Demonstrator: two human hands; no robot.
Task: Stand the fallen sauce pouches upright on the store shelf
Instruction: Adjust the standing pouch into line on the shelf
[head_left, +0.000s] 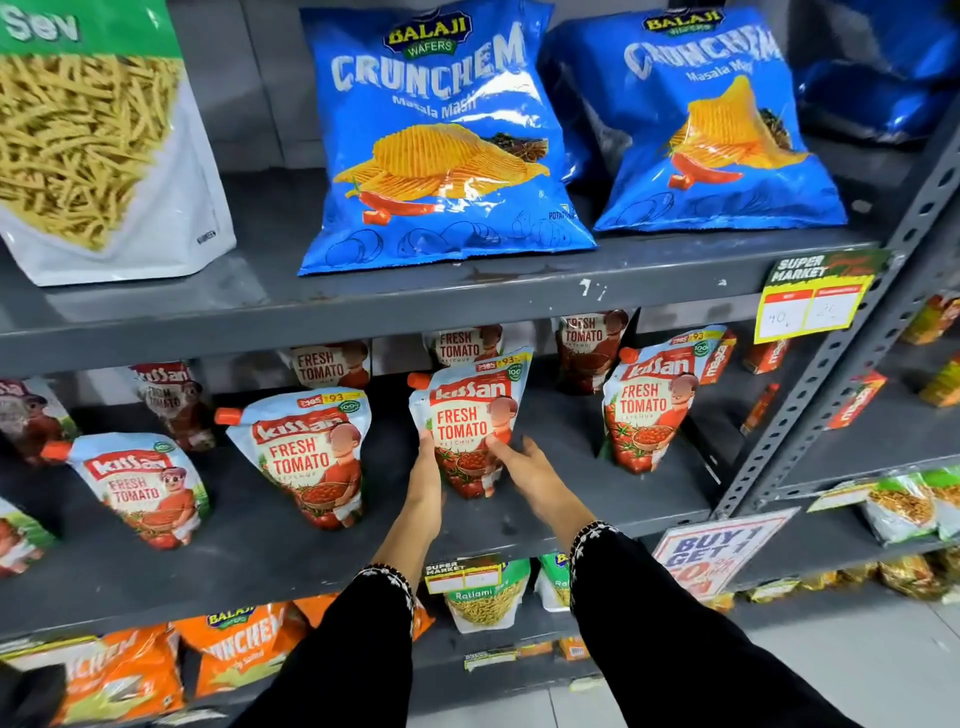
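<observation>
A Kissan tomato ketchup pouch (470, 410) stands upright in the middle of the grey middle shelf (311, 551). My left hand (428, 467) touches its lower left edge. My right hand (524, 465) has its thumb on the pouch's lower right front, with the other fingers spread apart. Other ketchup pouches stand at the left (140, 488), left of centre (311, 452) and at the right (654, 405). More pouches stand behind them in a back row (330, 364).
Blue chip bags (441, 135) and a sev bag (93, 140) fill the shelf above. Orange chip bags (228, 649) and a Ratlami sev pack (483, 597) sit below. A yellow price tag (810, 306) hangs at the right by the slotted upright (852, 348).
</observation>
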